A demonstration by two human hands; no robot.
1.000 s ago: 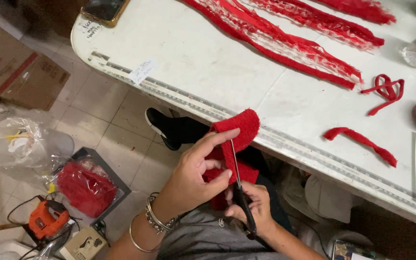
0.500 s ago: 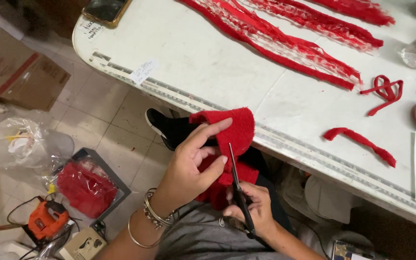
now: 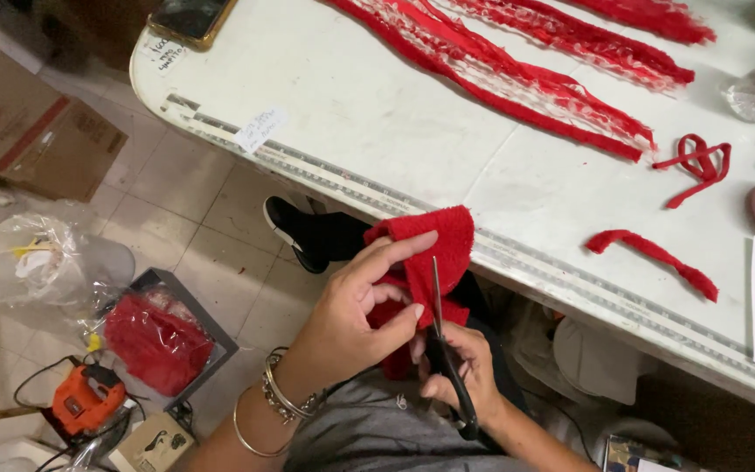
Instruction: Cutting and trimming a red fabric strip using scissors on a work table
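My left hand grips a piece of red fuzzy fabric just below the white table's edge, thumb and fingers pinching it. My right hand holds black-handled scissors, blades pointing up into the fabric beside my left thumb. Bracelets circle my left wrist.
Long red fringed strips lie across the table, with two short red strips and a looped one at right. A phone sits at the far corner. On the floor are a cardboard box, plastic bags, a tray of red material and an orange power tool.
My left hand has shifted its hold and turned the red fabric slightly. The scissors stay upright in the fabric, the blades a little further along.
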